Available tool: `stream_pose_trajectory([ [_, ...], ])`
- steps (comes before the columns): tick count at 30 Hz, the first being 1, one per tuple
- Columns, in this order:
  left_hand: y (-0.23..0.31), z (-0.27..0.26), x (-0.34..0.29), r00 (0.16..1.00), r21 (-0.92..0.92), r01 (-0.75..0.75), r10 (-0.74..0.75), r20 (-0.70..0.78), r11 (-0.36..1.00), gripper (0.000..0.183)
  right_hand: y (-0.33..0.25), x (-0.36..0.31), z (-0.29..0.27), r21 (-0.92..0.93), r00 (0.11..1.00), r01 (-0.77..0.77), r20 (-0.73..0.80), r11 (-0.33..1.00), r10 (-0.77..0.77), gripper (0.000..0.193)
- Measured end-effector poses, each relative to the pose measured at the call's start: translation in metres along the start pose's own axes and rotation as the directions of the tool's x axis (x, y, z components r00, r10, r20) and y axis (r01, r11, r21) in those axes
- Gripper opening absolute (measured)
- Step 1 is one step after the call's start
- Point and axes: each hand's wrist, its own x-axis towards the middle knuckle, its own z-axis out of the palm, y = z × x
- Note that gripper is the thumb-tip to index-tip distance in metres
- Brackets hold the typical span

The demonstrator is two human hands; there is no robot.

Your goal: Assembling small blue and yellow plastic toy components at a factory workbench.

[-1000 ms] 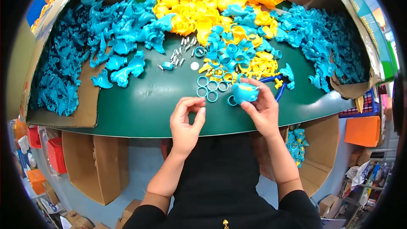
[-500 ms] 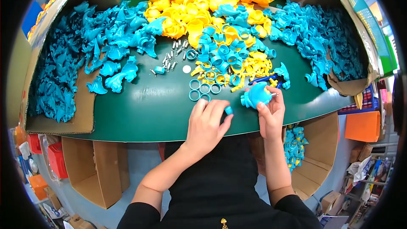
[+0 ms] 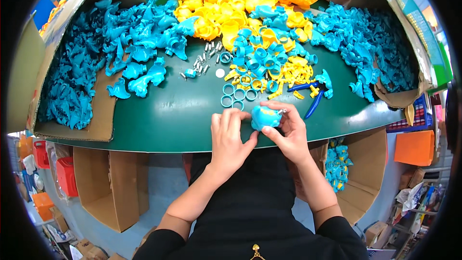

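Note:
My right hand [image 3: 291, 135] grips a rounded blue plastic toy body [image 3: 264, 117], with a yellow patch on top and a small metallic piece sticking out at its right. Against the body's left end, the fingers of my left hand [image 3: 227, 137] are closed. The small blue ring seen in them earlier is now hidden behind the fingers. Just beyond lie several loose blue rings [image 3: 239, 94] in a cluster on the green table [image 3: 168, 110]. A blue-handled tool [image 3: 314, 104], probably pliers, rests to the right of the toy body.
Cardboard boxes of blue parts stand at the left [image 3: 65, 84] and right [image 3: 397, 53]. Yellow shells [image 3: 236, 7], small yellow pieces [image 3: 296, 70] and metal cylinders [image 3: 208, 55] lie toward the back. Below the table's right edge, an open box [image 3: 365, 178] holds blue-and-yellow pieces.
My right hand has brought the toy body left and nearer to me. My left hand, with the ring, now meets its left end. The whole view has shifted slightly.

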Motion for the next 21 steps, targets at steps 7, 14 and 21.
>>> stream_pose_trajectory([
  [7, -0.008, -0.031, 0.005, 0.982, -0.396, 0.146, -0.086, 0.165, 0.907, 0.060, -0.001, 0.003, 0.005, -0.508, 0.951, 0.308, 0.190, 0.805, -0.244, 0.052],
  [14, -0.014, -0.010, -0.004, 0.954, -0.827, 0.269, -0.257, 0.156, 0.494, 0.025, -0.014, 0.004, 0.016, -0.469, 0.974, 0.197, 0.193, 0.861, -0.118, 0.048],
  [21, -0.012, -0.014, -0.009, 0.996, -0.560, 0.038, -0.079, -0.050, 0.828, 0.021, 0.006, -0.005, 0.022, -0.342, 0.966, 0.249, 0.029, 0.906, -0.255, 0.019],
])
